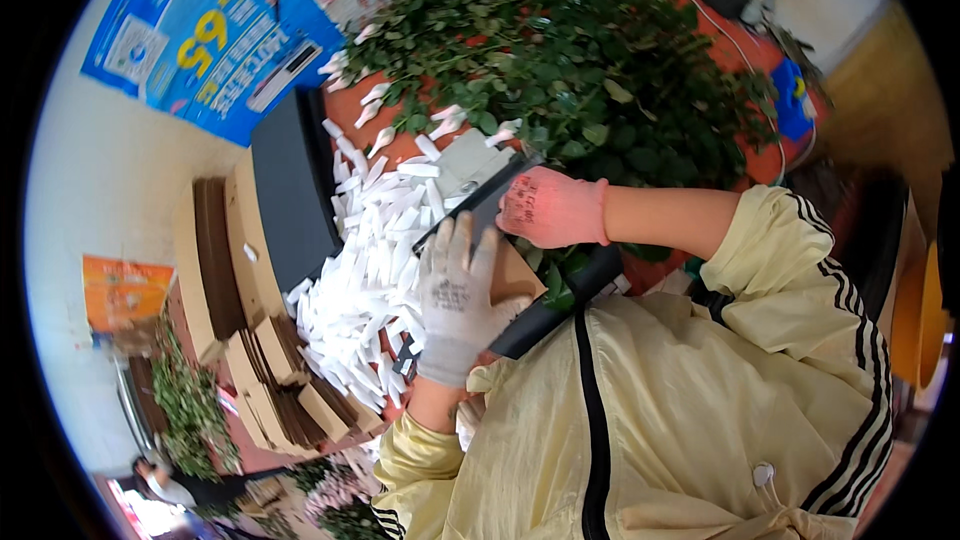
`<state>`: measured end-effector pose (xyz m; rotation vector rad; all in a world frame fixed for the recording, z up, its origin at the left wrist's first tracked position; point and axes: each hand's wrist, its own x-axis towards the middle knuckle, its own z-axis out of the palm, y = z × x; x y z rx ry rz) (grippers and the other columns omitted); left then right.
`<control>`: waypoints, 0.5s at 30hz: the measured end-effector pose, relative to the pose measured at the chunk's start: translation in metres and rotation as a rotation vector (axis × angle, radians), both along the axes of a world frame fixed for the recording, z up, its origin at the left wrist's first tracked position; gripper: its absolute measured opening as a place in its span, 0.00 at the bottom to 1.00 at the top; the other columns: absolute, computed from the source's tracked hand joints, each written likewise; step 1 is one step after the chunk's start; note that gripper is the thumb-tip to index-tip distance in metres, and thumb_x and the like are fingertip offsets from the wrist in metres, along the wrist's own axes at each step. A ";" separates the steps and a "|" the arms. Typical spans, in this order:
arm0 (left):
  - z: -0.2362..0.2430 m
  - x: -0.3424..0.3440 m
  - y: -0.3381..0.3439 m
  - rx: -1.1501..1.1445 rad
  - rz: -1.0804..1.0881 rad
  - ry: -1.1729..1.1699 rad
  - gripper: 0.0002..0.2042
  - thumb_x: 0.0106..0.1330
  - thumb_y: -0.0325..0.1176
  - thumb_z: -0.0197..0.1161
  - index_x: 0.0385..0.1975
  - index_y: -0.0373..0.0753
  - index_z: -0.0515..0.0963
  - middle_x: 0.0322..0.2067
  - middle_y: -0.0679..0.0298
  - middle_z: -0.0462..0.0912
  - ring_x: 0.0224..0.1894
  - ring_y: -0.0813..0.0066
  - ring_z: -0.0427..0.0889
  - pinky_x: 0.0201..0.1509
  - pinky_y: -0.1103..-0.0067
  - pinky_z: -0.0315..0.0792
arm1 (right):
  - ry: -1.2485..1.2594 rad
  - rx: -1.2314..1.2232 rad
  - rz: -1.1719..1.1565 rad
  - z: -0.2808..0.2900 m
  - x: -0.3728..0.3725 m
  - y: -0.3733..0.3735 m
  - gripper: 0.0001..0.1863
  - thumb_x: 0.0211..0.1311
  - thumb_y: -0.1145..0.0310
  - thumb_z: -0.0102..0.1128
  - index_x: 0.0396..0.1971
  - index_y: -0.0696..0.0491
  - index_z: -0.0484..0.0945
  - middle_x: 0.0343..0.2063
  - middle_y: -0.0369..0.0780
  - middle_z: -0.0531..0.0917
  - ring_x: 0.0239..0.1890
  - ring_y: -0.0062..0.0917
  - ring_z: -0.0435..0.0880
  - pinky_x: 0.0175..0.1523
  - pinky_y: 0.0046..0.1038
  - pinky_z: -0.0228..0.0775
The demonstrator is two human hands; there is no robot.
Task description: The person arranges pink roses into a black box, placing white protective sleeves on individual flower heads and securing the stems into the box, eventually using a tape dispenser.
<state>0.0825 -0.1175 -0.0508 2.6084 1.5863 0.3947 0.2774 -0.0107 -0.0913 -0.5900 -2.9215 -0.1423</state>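
My left hand (pixel 455 300), in a white glove, lies with fingers stretched out and thumb apart over a dark board (pixel 487 208) and a brown cardboard piece (pixel 514 276). Just to its right, my right hand (pixel 553 208) wears a pink glove and is closed in a fist at the board's far side. Whatever it may hold is hidden. Left of my left hand spreads a heap of small white sleeves (pixel 362 275). Beyond the hands lie several flower heads (pixel 449 123) wrapped in white, near a grey plate (pixel 468 162).
Leafy green stems (pixel 600 70) pile across the red table (pixel 345 105) at the far side and right. Black panels (pixel 292 180) and stacked cardboard (pixel 262 370) stand to the left. A white cable (pixel 722 30) runs along the right, beside a blue object (pixel 792 100).
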 end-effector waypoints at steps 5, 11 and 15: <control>-0.034 -0.005 0.018 -0.223 -0.073 0.074 0.46 0.51 0.58 0.67 0.66 0.31 0.62 0.68 0.46 0.60 0.71 0.49 0.56 0.75 0.58 0.43 | 0.422 0.103 -0.165 0.005 0.018 -0.062 0.19 0.56 0.62 0.56 0.46 0.55 0.78 0.42 0.44 0.80 0.48 0.38 0.80 0.55 0.37 0.71; -0.052 -0.010 0.007 -0.110 -0.118 -0.023 0.41 0.60 0.54 0.61 0.66 0.29 0.61 0.67 0.43 0.60 0.71 0.42 0.54 0.74 0.55 0.42 | 1.584 -1.407 -0.643 -0.035 0.073 -0.195 0.19 0.63 0.61 0.60 0.49 0.57 0.77 0.47 0.43 0.81 0.50 0.29 0.80 0.59 0.34 0.71; -0.046 -0.005 0.007 -0.150 -0.089 -0.006 0.40 0.59 0.52 0.63 0.65 0.29 0.62 0.67 0.43 0.60 0.71 0.42 0.55 0.74 0.55 0.43 | 2.099 -2.130 -0.686 -0.088 0.052 -0.213 0.20 0.67 0.58 0.56 0.52 0.56 0.76 0.48 0.42 0.82 0.46 0.25 0.81 0.56 0.31 0.73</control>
